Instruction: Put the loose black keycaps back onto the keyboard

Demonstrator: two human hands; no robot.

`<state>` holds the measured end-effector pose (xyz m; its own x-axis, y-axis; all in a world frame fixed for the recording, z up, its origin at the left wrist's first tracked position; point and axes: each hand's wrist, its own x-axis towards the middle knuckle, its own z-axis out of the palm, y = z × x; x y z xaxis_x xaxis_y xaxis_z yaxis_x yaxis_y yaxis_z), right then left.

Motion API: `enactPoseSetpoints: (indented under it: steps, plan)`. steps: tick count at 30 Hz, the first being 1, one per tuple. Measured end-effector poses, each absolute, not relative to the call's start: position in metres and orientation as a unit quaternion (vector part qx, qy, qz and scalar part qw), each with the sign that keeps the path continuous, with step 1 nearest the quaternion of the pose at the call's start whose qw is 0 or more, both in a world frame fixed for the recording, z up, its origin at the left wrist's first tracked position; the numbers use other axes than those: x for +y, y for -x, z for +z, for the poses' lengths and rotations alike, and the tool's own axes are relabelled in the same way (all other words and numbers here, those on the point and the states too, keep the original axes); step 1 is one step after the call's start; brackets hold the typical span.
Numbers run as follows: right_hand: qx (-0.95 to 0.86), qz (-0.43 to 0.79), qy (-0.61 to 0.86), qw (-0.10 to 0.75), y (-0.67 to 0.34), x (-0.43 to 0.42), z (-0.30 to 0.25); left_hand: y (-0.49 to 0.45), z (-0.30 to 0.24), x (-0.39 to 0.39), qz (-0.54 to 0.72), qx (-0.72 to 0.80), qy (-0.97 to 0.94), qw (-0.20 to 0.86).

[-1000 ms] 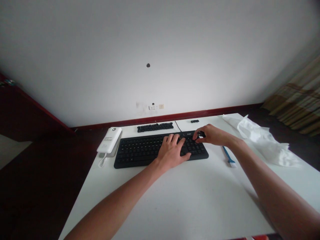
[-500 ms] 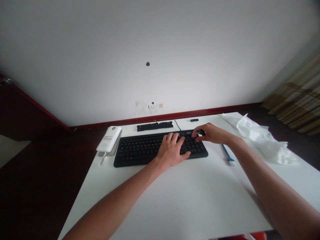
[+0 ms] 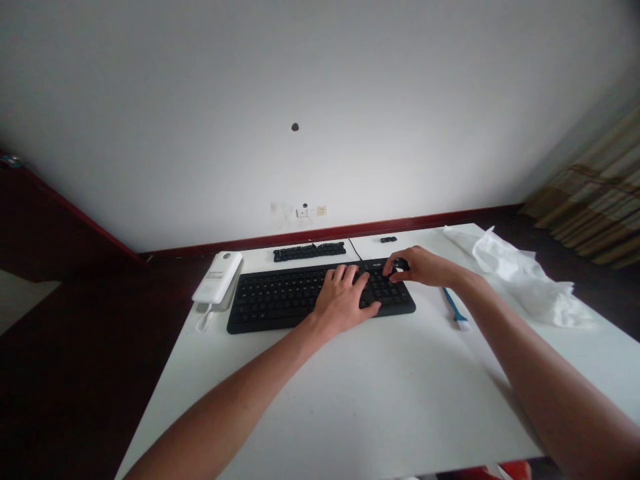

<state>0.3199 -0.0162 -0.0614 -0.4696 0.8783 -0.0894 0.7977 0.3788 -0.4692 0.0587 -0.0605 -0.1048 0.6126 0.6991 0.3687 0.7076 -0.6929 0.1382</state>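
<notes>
Near the far edge of the white worktop (image 3: pixel 350 400), a long black keyboard (image 3: pixel 280 307) lies square to the person, within easy reach of both arms. The left hand (image 3: pixel 340 300) sits on its middle keys, fingers (image 3: pixel 350 275) open and spread, probably bracing the board so it cannot slide. The right hand (image 3: pixel 423 267) comes in from the right, its thumb and fingers closed in a pinch on a small dark keycap-like piece (image 3: pixel 400 265) at the keyboard's far right; the fingertips hide its exact shape. Beyond the keyboard, a strip of black keycaps (image 3: pixel 309 251) lies along the far edge, with a small black block (image 3: pixel 389 239) to its right, both seemingly set clear of the hands. To the left lies a flat white power bank (image 3: pixel 217 277) with a looped white cable (image 3: pixel 203 323); to the right, a slim blue-handled brush (image 3: pixel 456 310) sits handy to the right hand, just short of a crumpled white tissue sheet (image 3: pixel 525 283).
</notes>
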Motion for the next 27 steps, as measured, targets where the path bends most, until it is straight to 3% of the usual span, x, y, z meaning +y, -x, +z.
enactPoseSetpoints:
  steps: [7,11,15,20,27]
  plan:
    - [-0.824,0.223,0.516,0.069,-0.316,-0.020,-0.056,-0.058,-0.103,-0.061,-0.200,-0.390,0.899,0.010]
    - [-0.812,0.221,0.529,0.106,-0.320,-0.020,-0.054,-0.058,-0.104,-0.061,-0.201,-0.392,0.898,0.013]
    - [-0.729,0.233,0.571,0.298,-0.317,-0.022,-0.052,-0.058,-0.105,-0.061,-0.204,-0.391,0.897,0.009]
    - [-0.521,0.423,0.435,0.600,-0.286,-0.025,-0.055,-0.059,-0.106,-0.061,-0.209,-0.391,0.896,0.011]
    - [-0.426,0.473,0.376,0.673,-0.250,-0.022,-0.078,-0.059,-0.107,-0.061,-0.211,-0.394,0.894,0.011]
